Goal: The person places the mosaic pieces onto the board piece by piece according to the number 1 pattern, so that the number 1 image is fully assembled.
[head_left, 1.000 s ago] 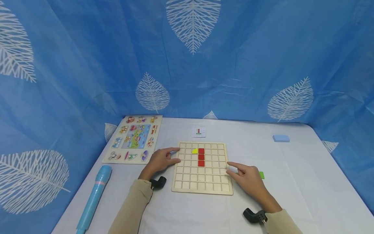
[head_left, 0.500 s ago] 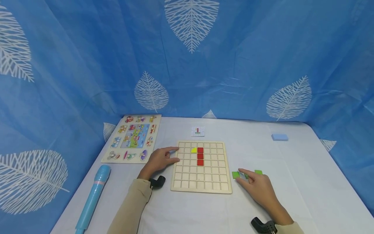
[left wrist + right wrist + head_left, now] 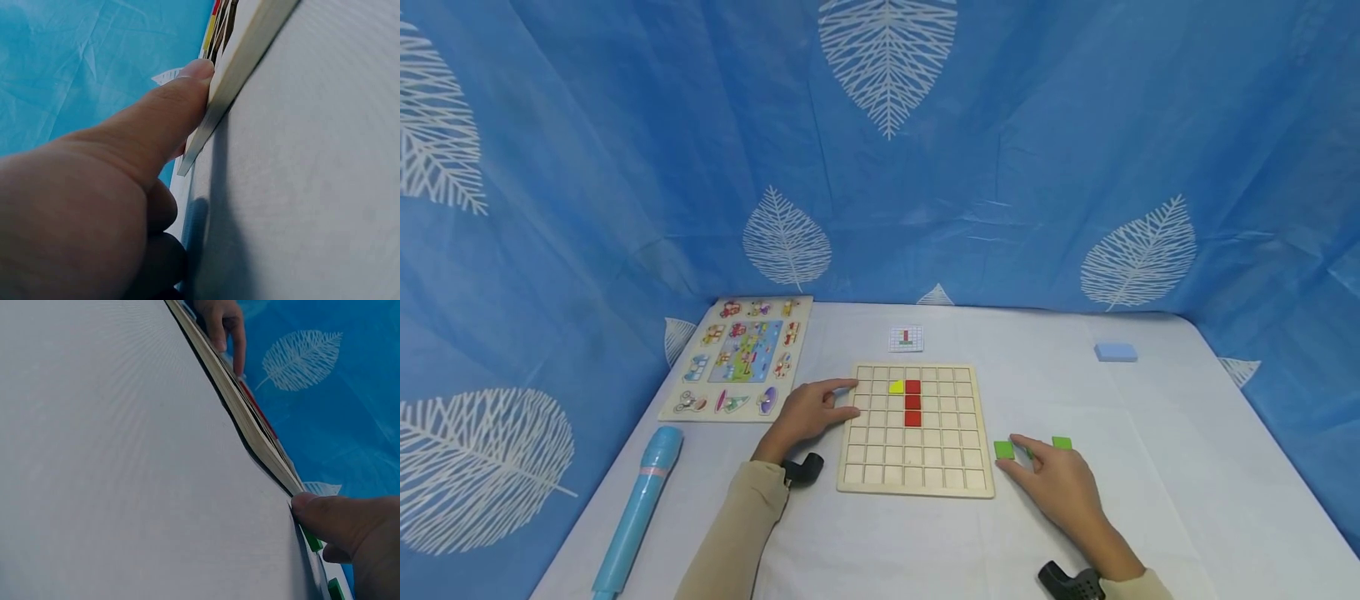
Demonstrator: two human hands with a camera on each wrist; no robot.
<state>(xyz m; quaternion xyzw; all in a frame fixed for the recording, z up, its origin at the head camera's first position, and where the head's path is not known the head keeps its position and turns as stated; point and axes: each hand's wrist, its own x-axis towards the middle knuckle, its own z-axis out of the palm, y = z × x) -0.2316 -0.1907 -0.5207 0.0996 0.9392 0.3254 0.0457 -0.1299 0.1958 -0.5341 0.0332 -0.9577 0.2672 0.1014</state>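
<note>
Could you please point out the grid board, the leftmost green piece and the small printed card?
Grid board (image 3: 913, 436), head view: bare cell near its middle.
Leftmost green piece (image 3: 1003, 450), head view: its top face.
Small printed card (image 3: 906, 339), head view: its printed side.

Curtained nook, building unclear: blue leaf-print sheeting along three sides of white-covered table.

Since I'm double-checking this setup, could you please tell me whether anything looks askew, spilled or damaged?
Nothing stands out: the board appears flat, its red squares form a straight column with the yellow piece beside the top one, and no spill or damage shows.
</note>
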